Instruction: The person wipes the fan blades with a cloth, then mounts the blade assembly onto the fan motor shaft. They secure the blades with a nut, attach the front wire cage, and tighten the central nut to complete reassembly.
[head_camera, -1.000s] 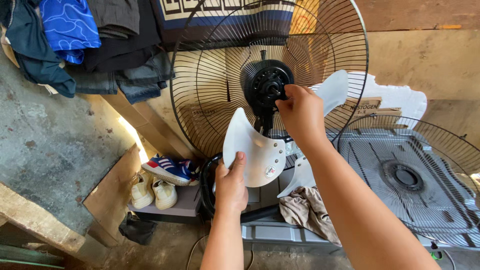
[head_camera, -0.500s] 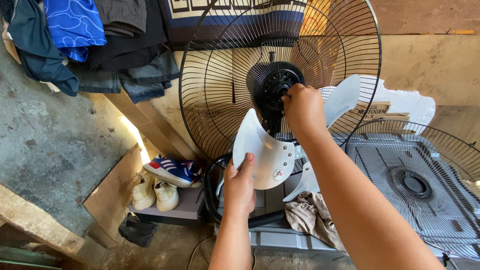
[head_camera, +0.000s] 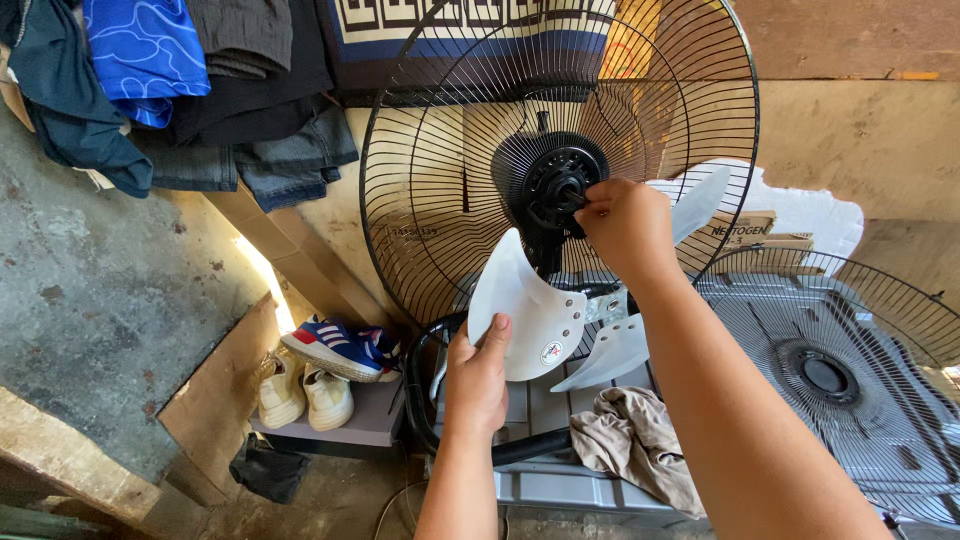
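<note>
We hold the white plastic three-bladed fan propeller (head_camera: 545, 320) in front of the round black wire fan guard (head_camera: 440, 190), low and just off the black motor hub (head_camera: 557, 185) at the guard's centre. Our left hand (head_camera: 478, 375) closes around the lower edge of the nearest blade, thumb on its face, so the propeller hangs steady below the hub and leaves the spindle uncovered. Our right hand (head_camera: 625, 225) reaches across to the hub with the fingers pinched narrow at the spindle; whether they grip a small nut or only the shaft we cannot tell, since the knuckles hide the tips.

The guard stands upright, which puts the hub at working height in front of us. A second wire fan grille (head_camera: 850, 330) lies flat at the right edge of a grey plastic crate (head_camera: 560, 485), apart from the upright one, and a crumpled beige rag (head_camera: 635, 445) rests on the crate's near edge below the propeller. To the left, a blue and white trainer (head_camera: 335, 345) and a pair of cream shoes (head_camera: 300, 395) sit on a low grey shelf (head_camera: 355, 425) beside the stand, well apart from both hands. Dark and blue clothes (head_camera: 150, 60) hang along the wall above.
</note>
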